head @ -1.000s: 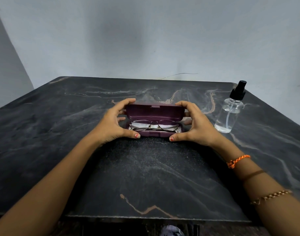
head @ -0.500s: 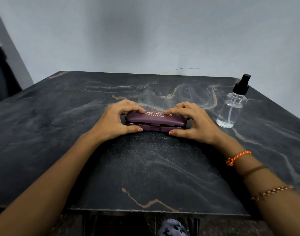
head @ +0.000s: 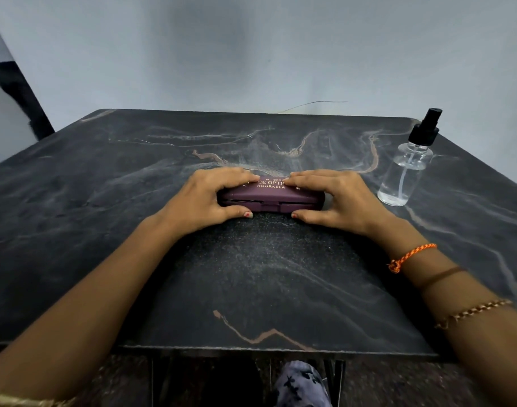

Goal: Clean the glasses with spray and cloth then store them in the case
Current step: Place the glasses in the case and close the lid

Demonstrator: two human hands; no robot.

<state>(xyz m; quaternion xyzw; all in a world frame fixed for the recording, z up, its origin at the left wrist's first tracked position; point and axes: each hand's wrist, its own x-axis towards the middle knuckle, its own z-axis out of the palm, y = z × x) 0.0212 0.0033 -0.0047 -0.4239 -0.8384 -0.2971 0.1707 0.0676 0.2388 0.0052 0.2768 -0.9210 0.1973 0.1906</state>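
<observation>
The maroon glasses case [head: 271, 195] lies closed on the dark marble table [head: 251, 277], gold lettering on its lid. My left hand [head: 203, 201] grips its left end, fingers over the lid and thumb against the front edge. My right hand [head: 338, 198] grips the right end the same way. The glasses are hidden inside the case. No cloth shows. The clear spray bottle [head: 404, 176] with a black pump stands upright to the right of my right hand, apart from it.
A pale wall runs behind the table's far edge. The table's near edge [head: 266, 348] is close to my body, with patterned fabric [head: 301, 386] below it. A dark object [head: 19, 98] stands at the far left.
The case lid, open a second ago with the glasses showing, has come down and the case is now closed. My fingers have moved onto the lid.
</observation>
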